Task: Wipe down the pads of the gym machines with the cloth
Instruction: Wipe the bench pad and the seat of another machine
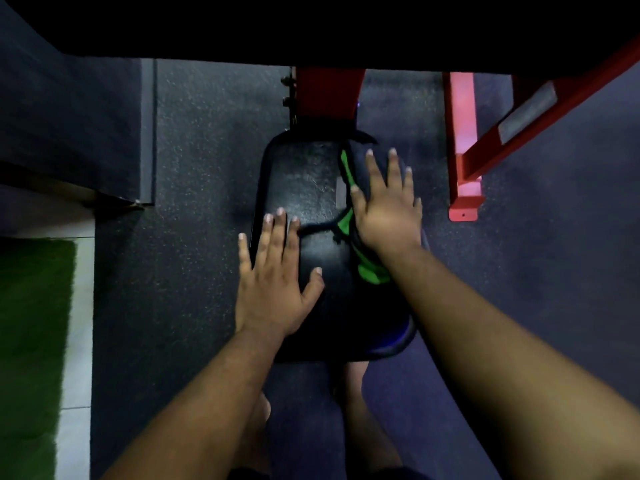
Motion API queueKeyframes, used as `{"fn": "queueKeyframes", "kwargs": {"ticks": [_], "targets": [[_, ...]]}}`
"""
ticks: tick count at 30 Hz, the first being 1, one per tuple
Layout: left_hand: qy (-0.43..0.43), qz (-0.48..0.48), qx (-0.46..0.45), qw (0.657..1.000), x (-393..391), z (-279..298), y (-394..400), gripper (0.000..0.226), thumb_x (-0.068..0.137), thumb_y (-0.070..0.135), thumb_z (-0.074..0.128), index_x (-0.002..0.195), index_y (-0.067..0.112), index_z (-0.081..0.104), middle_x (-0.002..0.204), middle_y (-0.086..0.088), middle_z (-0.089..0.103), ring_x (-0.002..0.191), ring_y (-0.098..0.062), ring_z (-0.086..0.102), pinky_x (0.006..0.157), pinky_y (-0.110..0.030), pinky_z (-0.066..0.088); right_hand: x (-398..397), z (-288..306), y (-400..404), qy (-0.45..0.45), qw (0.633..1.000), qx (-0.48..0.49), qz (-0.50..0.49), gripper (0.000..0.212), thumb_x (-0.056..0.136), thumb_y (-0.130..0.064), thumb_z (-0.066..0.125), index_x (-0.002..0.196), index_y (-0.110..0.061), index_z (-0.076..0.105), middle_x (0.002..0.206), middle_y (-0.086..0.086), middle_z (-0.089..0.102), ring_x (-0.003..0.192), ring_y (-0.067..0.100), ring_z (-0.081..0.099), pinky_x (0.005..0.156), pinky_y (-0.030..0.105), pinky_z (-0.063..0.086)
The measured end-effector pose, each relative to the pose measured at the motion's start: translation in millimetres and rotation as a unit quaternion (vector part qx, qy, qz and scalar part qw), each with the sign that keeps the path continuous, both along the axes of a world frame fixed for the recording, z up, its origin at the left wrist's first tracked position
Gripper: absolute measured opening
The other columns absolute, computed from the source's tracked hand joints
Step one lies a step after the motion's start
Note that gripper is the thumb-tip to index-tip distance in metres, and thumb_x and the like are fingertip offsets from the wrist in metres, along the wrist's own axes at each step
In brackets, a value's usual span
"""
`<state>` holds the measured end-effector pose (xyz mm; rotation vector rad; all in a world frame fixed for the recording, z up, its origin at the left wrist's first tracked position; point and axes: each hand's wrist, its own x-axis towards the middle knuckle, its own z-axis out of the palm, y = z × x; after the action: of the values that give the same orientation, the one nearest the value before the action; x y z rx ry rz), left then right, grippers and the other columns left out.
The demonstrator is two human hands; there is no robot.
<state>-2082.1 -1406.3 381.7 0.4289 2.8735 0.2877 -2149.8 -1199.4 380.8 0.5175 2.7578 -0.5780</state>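
On the right half of the seat pad, along its right edge, lay the cloth, dark with bright green trim, bunched and running from near the far edge back toward the near right corner. Right hand lay flat on top of it, fingers straight and spread wide, palm down; judged to be pressing the cloth against the vinyl for a wiping stroke. Left hand rested on the pad's left edge, fingers likewise straight and splayed, holding nothing; probably a brace to steady the pad or the body while leaning over. A dark cord of the cloth trailed across the pad's middle between the hands. Red machine frame met the pad's far edge; second red frame member stood to the right on speckled rubber floor. Green turf strip at far left. No brand, label or legible writing seen; grey plate on the red beam was blank or too blurred.
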Motion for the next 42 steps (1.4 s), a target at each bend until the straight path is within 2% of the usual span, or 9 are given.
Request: {"fn": "queueKeyframes", "kwargs": {"ticks": [8, 14, 17, 22, 26, 30, 33, 40, 42], "targets": [[-0.040, -0.008, -0.006, 0.999, -4.8, 3.9, -0.6, 0.088, 0.091, 0.056, 0.036, 0.163, 0.014, 0.009, 0.172, -0.008, -0.003, 0.158, -0.024, -0.004, 0.123, -0.061, 0.014, 83.8, 19.8, -3.5, -0.004, 0.995, 0.026, 0.095, 0.065, 0.099, -0.058, 0.037, 0.160, -0.039, 0.022, 0.171, -0.004, 0.009, 0.156, 0.037, 0.007, 0.111, 0.064, 0.036], [-0.037, -0.007, -0.013, 0.999, -3.6, 0.5, -0.5, 0.091, 0.094, 0.058, 0.036, 0.163, 0.009, 0.001, 0.171, -0.010, 0.001, 0.158, -0.025, -0.003, 0.124, -0.060, 0.013, -58.4, 6.7, -19.0, -0.015, 0.996, 0.055, 0.073, 0.060, 0.103, -0.055, 0.032, 0.158, -0.037, 0.022, 0.171, 0.001, 0.010, 0.156, 0.039, -0.002, 0.118, 0.072, 0.006], [-0.042, -0.004, -0.012, 0.999, -3.9, 1.8, 0.1, 0.092, 0.093, 0.058, 0.036, 0.163, 0.010, 0.000, 0.172, -0.009, 0.000, 0.158, -0.024, -0.003, 0.124, -0.059, 0.012, -75.3, 5.2, -29.7, 0.005, 0.987, 0.079, 0.140, 0.056, 0.101, -0.053, 0.034, 0.154, -0.035, 0.034, 0.165, 0.003, 0.028, 0.155, 0.040, 0.008, 0.118, 0.071, 0.008], [-0.052, -0.003, 0.001, 0.999, -5.6, 5.9, 0.4, 0.090, 0.093, 0.058, 0.038, 0.163, 0.009, 0.009, 0.172, -0.009, 0.000, 0.158, -0.025, -0.001, 0.123, -0.060, 0.017, 8.0, 19.3, 0.5, 0.010, 0.962, 0.073, 0.262, 0.064, 0.098, -0.054, 0.035, 0.160, -0.042, 0.022, 0.170, -0.009, 0.014, 0.158, 0.028, 0.004, 0.120, 0.067, 0.015], [-0.045, -0.004, -0.002, 0.999, -4.6, 2.5, 0.0, 0.088, 0.093, 0.057, 0.039, 0.162, 0.008, 0.014, 0.171, -0.010, 0.004, 0.158, -0.026, 0.001, 0.123, -0.060, 0.015, -45.4, 12.2, -7.4, -0.011, 0.973, 0.106, 0.203, 0.061, 0.102, -0.056, 0.034, 0.159, -0.043, 0.018, 0.169, -0.004, 0.018, 0.156, 0.034, 0.009, 0.119, 0.070, 0.007], [-0.043, -0.004, -0.010, 0.999, -4.4, 4.0, 0.9, 0.084, 0.092, 0.055, 0.041, 0.159, 0.006, 0.024, 0.165, -0.015, 0.029, 0.157, -0.030, 0.010, 0.123, -0.060, 0.017, -101.0, 15.0, -64.5, 0.018, 0.937, 0.077, 0.339, 0.058, 0.102, -0.055, 0.036, 0.158, -0.043, 0.025, 0.162, -0.003, 0.033, 0.146, 0.033, 0.029, 0.117, 0.064, 0.014], [-0.048, -0.007, -0.006, 0.999, -5.6, 3.6, -0.9, 0.084, 0.094, 0.056, 0.039, 0.160, 0.008, 0.020, 0.167, -0.013, 0.023, 0.158, -0.028, 0.006, 0.123, -0.060, 0.016, -100.3, 15.9, -53.3, 0.038, 0.920, 0.073, 0.384, 0.060, 0.099, -0.056, 0.036, 0.157, -0.045, 0.026, 0.161, -0.003, 0.034, 0.144, 0.031, 0.031, 0.115, 0.059, 0.020], [-0.040, 0.003, 0.023, 0.999, -5.0, 5.5, 0.3, 0.088, 0.092, 0.057, 0.040, 0.162, 0.010, 0.016, 0.171, -0.007, 0.004, 0.158, -0.024, 0.001, 0.124, -0.059, 0.014, -9.2, 12.9, 16.9, 0.007, 0.991, 0.073, 0.116, 0.068, 0.098, -0.057, 0.038, 0.160, -0.044, 0.014, 0.172, -0.006, 0.004, 0.157, 0.030, 0.005, 0.120, 0.066, 0.012], [-0.047, -0.001, 0.016, 0.999, -4.9, 4.9, 2.1, 0.088, 0.091, 0.057, 0.039, 0.162, 0.010, 0.017, 0.171, -0.007, 0.006, 0.158, -0.024, 0.001, 0.125, -0.058, 0.012, -3.3, 13.6, -8.7, -0.008, 0.983, 0.098, 0.155, 0.070, 0.096, -0.059, 0.033, 0.160, -0.044, 0.009, 0.172, -0.005, 0.000, 0.157, 0.036, -0.001, 0.119, 0.070, 0.006]]}}
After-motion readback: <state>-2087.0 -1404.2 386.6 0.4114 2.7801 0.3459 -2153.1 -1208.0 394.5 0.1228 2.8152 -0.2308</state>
